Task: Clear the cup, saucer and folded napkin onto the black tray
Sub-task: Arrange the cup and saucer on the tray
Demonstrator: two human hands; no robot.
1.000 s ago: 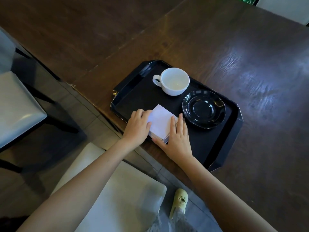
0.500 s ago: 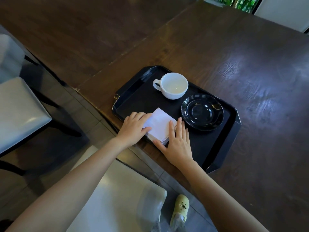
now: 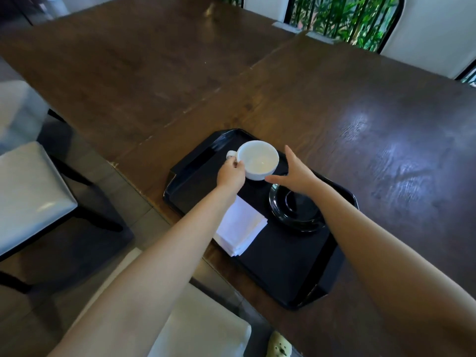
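My left hand (image 3: pixel 230 175) pinches the white ceramic cup (image 3: pixel 258 160) at its handle over the black plastic tray (image 3: pixel 283 274). My right hand (image 3: pixel 296 173) is spread wide just beside the cup, above the glossy black saucer (image 3: pixel 296 212).

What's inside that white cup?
The white cup, held at its handle by the left hand above the black tray, looks empty: only a pale, glossy interior shows. A thin residue cannot be ruled out.

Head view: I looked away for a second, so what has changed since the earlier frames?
Both hands left the napkin. The left hand now grips the white cup by its handle, seemingly raised; the right hand hovers open beside it. Napkin and saucer stay on the black tray.
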